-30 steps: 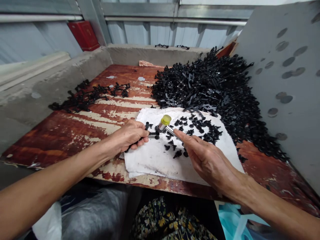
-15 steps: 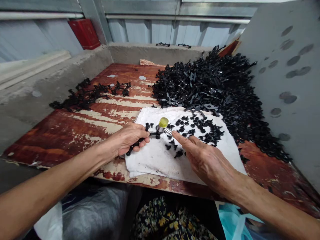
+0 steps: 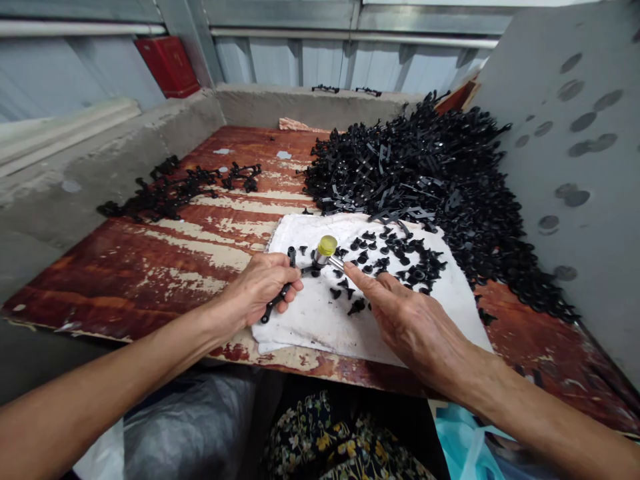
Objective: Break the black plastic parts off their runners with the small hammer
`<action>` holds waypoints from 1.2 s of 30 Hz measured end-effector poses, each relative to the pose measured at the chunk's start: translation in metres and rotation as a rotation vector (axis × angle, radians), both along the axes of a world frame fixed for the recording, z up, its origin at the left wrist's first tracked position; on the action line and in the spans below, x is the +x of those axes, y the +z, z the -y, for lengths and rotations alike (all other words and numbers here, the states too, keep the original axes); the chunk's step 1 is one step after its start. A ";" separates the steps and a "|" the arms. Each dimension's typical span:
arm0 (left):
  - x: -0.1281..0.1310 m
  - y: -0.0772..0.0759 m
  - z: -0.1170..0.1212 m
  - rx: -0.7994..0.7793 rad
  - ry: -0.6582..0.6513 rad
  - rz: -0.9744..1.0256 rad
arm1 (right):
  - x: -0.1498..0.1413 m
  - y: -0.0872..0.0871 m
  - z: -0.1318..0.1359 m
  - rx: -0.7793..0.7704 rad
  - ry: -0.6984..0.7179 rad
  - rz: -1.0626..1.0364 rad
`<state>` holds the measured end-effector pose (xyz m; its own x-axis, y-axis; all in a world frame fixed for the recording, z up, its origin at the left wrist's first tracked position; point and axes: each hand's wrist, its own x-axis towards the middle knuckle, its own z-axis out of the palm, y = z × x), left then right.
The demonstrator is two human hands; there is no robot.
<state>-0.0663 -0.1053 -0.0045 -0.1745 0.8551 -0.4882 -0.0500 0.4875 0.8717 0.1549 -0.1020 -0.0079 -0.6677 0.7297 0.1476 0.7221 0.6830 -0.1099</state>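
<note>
Head view: yellow-capped mallet [image 3: 325, 251] (shiny metal) at knobby black part [image 3: 273, 306].

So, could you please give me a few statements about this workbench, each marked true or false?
1. The right hand holds a hammer with a yellow top. True.
2. There is nothing in the left hand. False: the left hand grips a black part.
3. Small black pieces lie scattered on a white cloth. True.
4. The larger black pile is on the left of the picture. False: the larger pile is on the right; the smaller pile is on the left.
5. A red box is near the back left corner. True.
</note>
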 end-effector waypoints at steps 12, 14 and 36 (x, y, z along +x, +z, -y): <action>0.002 0.002 0.001 -0.005 0.012 -0.031 | 0.003 0.008 0.000 0.036 0.057 -0.430; 0.003 0.002 0.001 -0.014 0.024 -0.041 | 0.004 0.006 0.001 0.016 0.062 -0.341; -0.012 0.011 0.004 0.023 -0.231 -0.163 | 0.007 0.005 0.001 -0.075 0.019 -0.544</action>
